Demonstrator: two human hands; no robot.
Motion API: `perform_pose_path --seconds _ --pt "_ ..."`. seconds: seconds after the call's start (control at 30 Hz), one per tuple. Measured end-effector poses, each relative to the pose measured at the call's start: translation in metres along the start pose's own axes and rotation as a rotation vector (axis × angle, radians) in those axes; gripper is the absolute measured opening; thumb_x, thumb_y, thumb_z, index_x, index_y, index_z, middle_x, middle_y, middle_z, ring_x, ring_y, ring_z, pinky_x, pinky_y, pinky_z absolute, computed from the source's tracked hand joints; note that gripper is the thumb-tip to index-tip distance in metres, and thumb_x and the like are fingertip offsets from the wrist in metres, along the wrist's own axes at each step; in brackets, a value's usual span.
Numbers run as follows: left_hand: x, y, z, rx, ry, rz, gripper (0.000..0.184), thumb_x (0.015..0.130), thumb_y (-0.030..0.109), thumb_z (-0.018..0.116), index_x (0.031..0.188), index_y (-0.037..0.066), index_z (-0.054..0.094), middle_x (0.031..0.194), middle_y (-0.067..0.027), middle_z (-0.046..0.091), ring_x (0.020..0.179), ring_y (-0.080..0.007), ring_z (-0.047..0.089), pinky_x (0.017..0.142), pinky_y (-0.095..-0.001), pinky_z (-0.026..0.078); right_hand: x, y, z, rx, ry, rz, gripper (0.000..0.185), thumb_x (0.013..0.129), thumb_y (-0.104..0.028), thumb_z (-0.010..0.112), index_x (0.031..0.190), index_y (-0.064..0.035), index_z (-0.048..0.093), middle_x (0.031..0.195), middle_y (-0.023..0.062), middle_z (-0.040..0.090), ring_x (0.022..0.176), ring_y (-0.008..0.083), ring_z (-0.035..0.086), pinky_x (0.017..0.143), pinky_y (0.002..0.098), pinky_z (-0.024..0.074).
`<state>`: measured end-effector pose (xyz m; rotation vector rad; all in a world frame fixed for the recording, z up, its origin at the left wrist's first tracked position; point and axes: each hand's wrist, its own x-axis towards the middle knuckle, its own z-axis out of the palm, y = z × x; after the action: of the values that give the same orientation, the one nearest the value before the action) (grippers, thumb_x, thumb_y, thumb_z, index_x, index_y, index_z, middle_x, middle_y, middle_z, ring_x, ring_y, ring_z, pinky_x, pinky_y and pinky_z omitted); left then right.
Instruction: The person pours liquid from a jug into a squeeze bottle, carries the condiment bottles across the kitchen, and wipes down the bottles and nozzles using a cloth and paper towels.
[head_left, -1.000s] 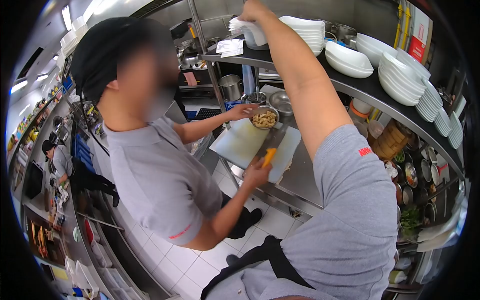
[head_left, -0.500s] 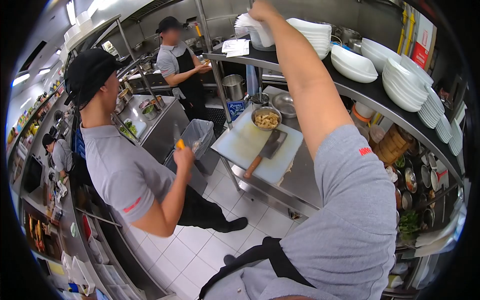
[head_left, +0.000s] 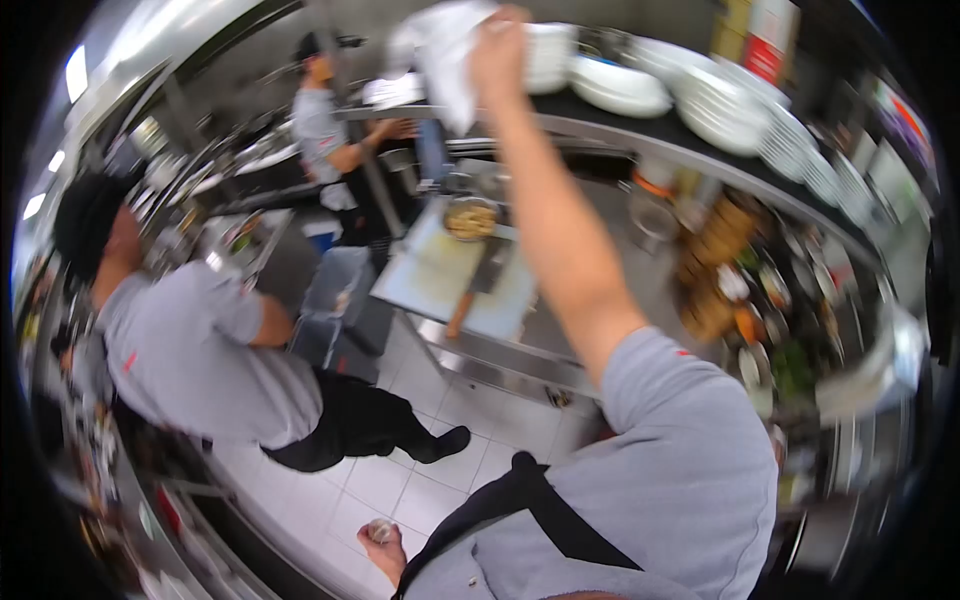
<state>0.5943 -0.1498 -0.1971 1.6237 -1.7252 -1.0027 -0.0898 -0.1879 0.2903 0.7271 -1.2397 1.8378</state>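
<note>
My right hand (head_left: 500,62) is raised over the shelf, its fingers closed on a white paper towel (head_left: 447,55) that hangs loose and blurred. My left hand (head_left: 385,553) is low by my apron, wrapped around a small clear cup (head_left: 380,530); what is in the cup I cannot make out. Below my right arm, a cleaver (head_left: 482,280) with a wooden handle lies on the white cutting board (head_left: 405,283). At the board's far end is a metal bowl (head_left: 470,219) of pale brown food pieces.
Stacked white bowls and dishes (head_left: 722,108) line the shelf (head_left: 590,133). A co-worker in a grey shirt (head_left: 205,350) stands close on the left, another (head_left: 325,130) behind the shelf post. A grey bin (head_left: 340,285) stands beside the steel counter.
My right hand has pulled the white paper towel up from the shelf. My left hand has come into view with the cup. The view has shifted, and the nearer co-worker has turned and lowered an arm.
</note>
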Motion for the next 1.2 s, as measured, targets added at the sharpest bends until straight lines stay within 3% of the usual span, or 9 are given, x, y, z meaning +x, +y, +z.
perform_pose_path --seconds 0.1,0.13,0.2,0.3,0.43,0.63,0.9,0.97,1.2 --pt "0.034 0.056 0.023 -0.056 -0.239 0.253 0.061 0.077 0.012 0.084 0.128 0.002 0.052 0.117 -0.0172 0.063 0.107 -0.0302 0.063 0.097 -0.0399 0.050 -0.165 -0.075 -0.091 0.237 -0.345 0.358 0.023 0.105 -0.016 0.056 0.123 -0.0022 0.061 0.112 0.0118 0.067 0.106 0.0203 0.062 0.096 0.0375 0.0482" --pt "0.036 0.078 0.031 -0.056 -0.331 0.376 0.062 0.077 0.012 0.084 0.129 0.002 0.052 0.119 -0.0171 0.062 0.109 -0.0300 0.062 0.097 -0.0401 0.050 -0.242 -0.086 -0.111 0.096 -0.315 0.111 0.023 0.104 -0.016 0.058 0.122 -0.0026 0.063 0.112 0.0080 0.068 0.108 0.0169 0.062 0.097 0.0357 0.0481" --pt "0.032 0.116 0.043 -0.076 -0.484 0.557 0.063 0.076 0.012 0.085 0.129 0.001 0.052 0.119 -0.0163 0.062 0.108 -0.0297 0.063 0.097 -0.0400 0.050 -0.349 -0.162 -0.169 0.162 -0.572 0.588 0.023 0.101 -0.020 0.064 0.113 -0.0011 0.066 0.107 0.0115 0.069 0.101 0.0172 0.063 0.090 0.0363 0.0497" --pt "0.016 0.138 0.064 -0.176 -0.739 0.746 0.064 0.073 0.010 0.086 0.127 0.000 0.054 0.111 -0.0142 0.066 0.102 -0.0274 0.065 0.094 -0.0389 0.051 -0.460 -0.239 -0.236 0.015 -0.495 0.708 0.017 0.100 -0.016 0.062 0.106 -0.0005 0.064 0.098 0.0136 0.066 0.093 0.0270 0.064 0.085 0.0381 0.0505" --pt "-0.010 0.123 0.049 -0.233 -1.155 0.771 0.068 0.069 0.005 0.088 0.129 0.003 0.056 0.109 -0.0097 0.068 0.099 -0.0193 0.066 0.089 -0.0343 0.053 -0.539 -0.301 -0.335 -0.636 -0.787 0.153 0.021 0.094 -0.021 0.068 0.108 -0.0050 0.070 0.098 0.0116 0.063 0.094 0.0293 0.060 0.084 0.0426 0.0435" --pt "-0.087 0.086 0.007 -0.251 -1.381 1.208 0.055 0.075 0.008 0.079 0.126 0.004 0.060 0.115 -0.0109 0.070 0.103 -0.0232 0.069 0.090 -0.0364 0.054 -0.548 -0.466 -0.392 -0.938 -0.900 0.394 0.028 0.087 -0.027 0.072 0.108 -0.0081 0.075 0.102 0.0072 0.064 0.101 0.0285 0.054 0.087 0.0429 0.0396" --pt "-0.221 0.068 -0.058 -0.507 -1.664 1.292 0.036 0.079 0.011 0.076 0.112 0.005 0.060 0.101 -0.0084 0.066 0.090 -0.0211 0.064 0.081 -0.0333 0.052 -0.570 -0.602 -0.451 -1.082 -0.541 0.446 0.018 0.083 -0.019 0.072 0.095 -0.0063 0.073 0.099 0.0112 0.061 0.100 0.0314 0.050 0.087 0.0444 0.0407" --pt "-0.262 0.050 -0.072 -0.455 -1.978 0.880 0.035 0.083 0.014 0.077 0.112 0.005 0.060 0.100 -0.0059 0.067 0.091 -0.0157 0.063 0.082 -0.0308 0.052 -0.578 -0.644 -0.476 -1.131 -0.424 0.471 0.016 0.083 -0.017 0.071 0.094 -0.0058 0.073 0.095 0.0110 0.060 0.096 0.0313 0.049 0.086 0.0435 0.0409" --pt "-0.428 -0.005 -0.183 -0.037 -2.211 1.500 0.045 0.080 0.021 0.084 0.114 0.005 0.059 0.101 -0.0174 0.072 0.095 -0.0357 0.072 0.080 -0.0431 0.056 -0.643 -0.829 -0.602 -0.938 0.012 0.975 0.010 0.088 -0.007 0.067 0.096 -0.0025 0.072 0.085 0.0118 0.070 0.080 0.0278 0.066 0.074 0.0396 0.0525"
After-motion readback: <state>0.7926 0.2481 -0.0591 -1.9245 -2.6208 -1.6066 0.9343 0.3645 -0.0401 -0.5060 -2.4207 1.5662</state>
